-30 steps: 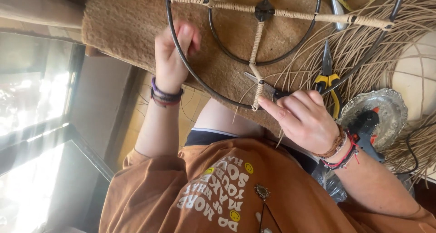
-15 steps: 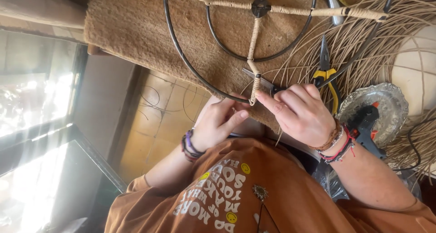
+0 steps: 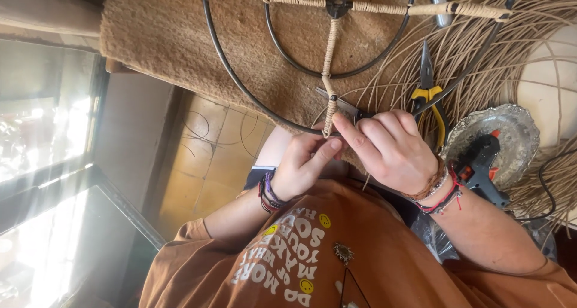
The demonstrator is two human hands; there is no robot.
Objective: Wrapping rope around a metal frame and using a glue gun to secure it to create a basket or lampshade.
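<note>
Round dark wire frame with rattan-wrapped spokes (image 3: 327, 73): left hand (image 3: 303, 164) has come down from the rim, now pinching the spoke end; right hand (image 3: 390, 149) clamped on small cutters (image 3: 342, 105); binding work resumes.

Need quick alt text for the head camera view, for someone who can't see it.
Both hands meet at the lower end of a rattan-wrapped spoke on a round metal wire frame lying on a brown mat; the right hand holds a small metal tool, the left hand pinches beside it. Yellow-handled pliers and a glue gun lie right.
</note>
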